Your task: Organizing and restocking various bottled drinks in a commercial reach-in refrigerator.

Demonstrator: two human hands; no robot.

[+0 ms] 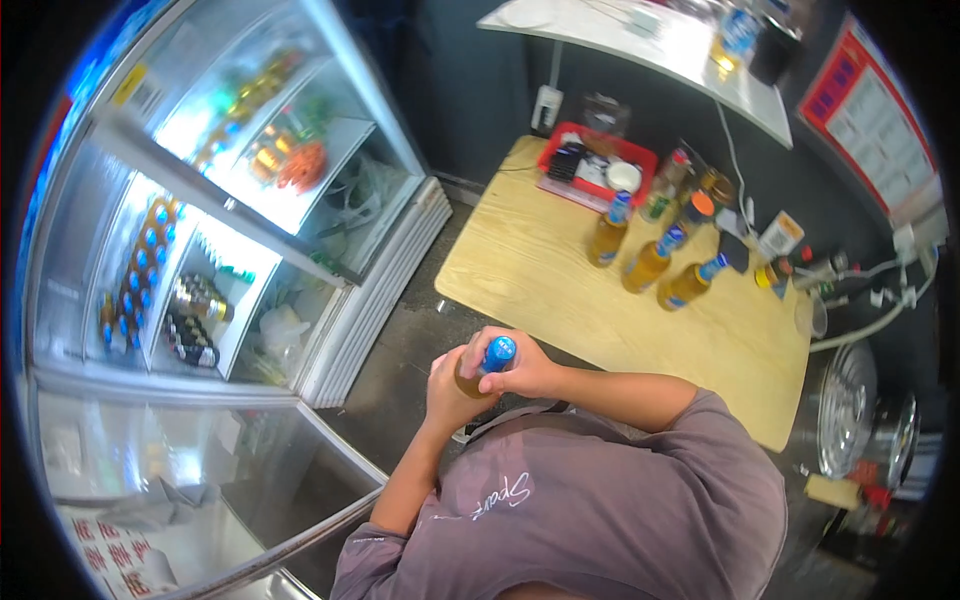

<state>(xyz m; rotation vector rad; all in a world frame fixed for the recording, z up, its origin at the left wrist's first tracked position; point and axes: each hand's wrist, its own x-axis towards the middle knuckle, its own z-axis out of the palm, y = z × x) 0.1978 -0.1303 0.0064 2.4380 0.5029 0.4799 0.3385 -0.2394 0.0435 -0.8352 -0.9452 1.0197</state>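
A glass bottle of amber drink point(470, 384) with a blue cap is held in front of my torso, its top facing up toward me. Around its body, on the left side, wraps my left hand point(450, 394). My right hand point(529, 366) grips it higher up, fingers and thumb curled about the neck close to the cap. Both hands partly cover the bottle, so its label is hidden. Beyond them on the wooden table stand three similar amber bottles with blue necks: one on the left point(607, 238), one in the middle point(646, 266) and one on the right point(684, 286).
On my left stands a glass-door display fridge point(334, 352) with bottles on its shelves; its lower-left glass door point(300, 465) swings outward. The pale wooden table point(525, 240) bears a red tray point(643, 159) and several other bottles. Above hangs a white shelf point(600, 34). Metal basins point(847, 412) are at right.
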